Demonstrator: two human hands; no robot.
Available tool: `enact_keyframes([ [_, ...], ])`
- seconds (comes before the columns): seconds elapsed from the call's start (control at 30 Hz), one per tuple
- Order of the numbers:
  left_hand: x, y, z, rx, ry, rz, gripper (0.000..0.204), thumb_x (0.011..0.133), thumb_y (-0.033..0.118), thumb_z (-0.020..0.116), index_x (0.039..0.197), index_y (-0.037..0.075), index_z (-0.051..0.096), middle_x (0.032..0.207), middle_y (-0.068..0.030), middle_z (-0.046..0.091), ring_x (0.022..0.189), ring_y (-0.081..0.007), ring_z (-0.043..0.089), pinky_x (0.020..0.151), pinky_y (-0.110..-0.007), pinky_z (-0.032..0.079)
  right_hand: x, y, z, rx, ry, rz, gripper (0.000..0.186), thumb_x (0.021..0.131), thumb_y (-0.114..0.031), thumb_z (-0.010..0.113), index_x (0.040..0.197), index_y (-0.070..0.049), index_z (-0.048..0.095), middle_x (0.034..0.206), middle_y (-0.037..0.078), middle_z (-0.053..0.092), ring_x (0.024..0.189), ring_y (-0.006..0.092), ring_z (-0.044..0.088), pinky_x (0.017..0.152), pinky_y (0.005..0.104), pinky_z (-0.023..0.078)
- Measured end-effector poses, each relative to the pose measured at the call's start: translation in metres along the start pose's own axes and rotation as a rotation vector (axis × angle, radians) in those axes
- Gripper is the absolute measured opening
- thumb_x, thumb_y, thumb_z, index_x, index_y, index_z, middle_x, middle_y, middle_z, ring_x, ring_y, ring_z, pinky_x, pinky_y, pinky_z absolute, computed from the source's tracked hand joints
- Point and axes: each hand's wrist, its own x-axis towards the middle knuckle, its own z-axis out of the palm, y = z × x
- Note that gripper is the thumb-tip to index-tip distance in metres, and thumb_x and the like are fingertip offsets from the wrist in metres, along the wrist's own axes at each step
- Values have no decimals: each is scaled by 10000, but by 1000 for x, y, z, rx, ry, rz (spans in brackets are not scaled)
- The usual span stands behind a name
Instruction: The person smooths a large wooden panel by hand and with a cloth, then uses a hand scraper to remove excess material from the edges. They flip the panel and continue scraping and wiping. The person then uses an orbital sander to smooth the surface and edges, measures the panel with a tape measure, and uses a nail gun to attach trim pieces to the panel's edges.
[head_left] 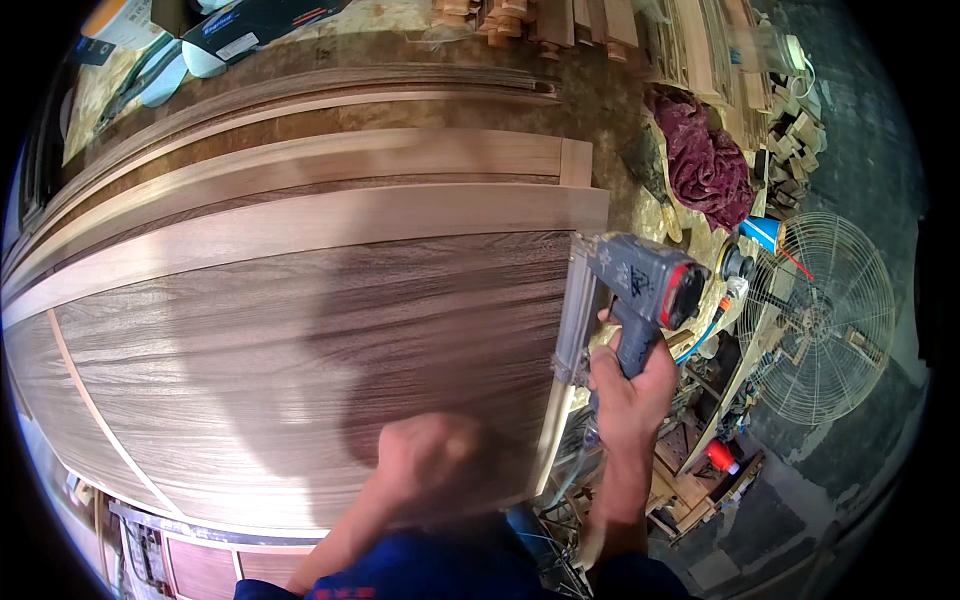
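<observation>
My right hand (pixel 634 385) is wrapped round the grip of a grey nail gun (pixel 650 285) with a red ring at its rear cap. The gun's long magazine lies along the right end of a wood-grain panel (pixel 260 360), its nose at the corner of the pale frame strip (pixel 430 215). Over the lower right part of the panel is my left hand (pixel 425 450), curled into a fist and blurred on its finger side. What it holds, if anything, is hidden. I cannot tell whether it touches the panel.
Wooden strips (pixel 460 155) lie beyond the panel. A dark red cloth (pixel 705 160) sits at the far right of the bench. Right of the bench stand a round wire fan guard (pixel 820 320) and a pile of wood offcuts (pixel 795 150). Boxes (pixel 240 30) are at the far left.
</observation>
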Motion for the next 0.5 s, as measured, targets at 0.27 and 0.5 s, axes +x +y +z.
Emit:
enact_keyframes([
  [0.27, 4, 5, -6, 24, -35, 24, 193, 760, -43, 773, 845, 94, 668, 969, -91, 803, 732, -239, 748, 632, -319, 587, -4, 14, -11, -199, -2, -62, 392, 891, 58, 636, 1279, 19, 678, 786, -65, 492, 646, 24, 479, 575, 213, 384],
  [0.5, 2, 1, -6, 6, -21, 25, 209, 758, -38, 781, 842, 97, 646, 975, -88, 805, 714, -233, 739, 626, -317, 585, -9, 15, -5, -72, 6, 0, 396, 895, 57, 631, 1288, 23, 669, 813, -51, 495, 664, 31, 486, 589, 213, 392],
])
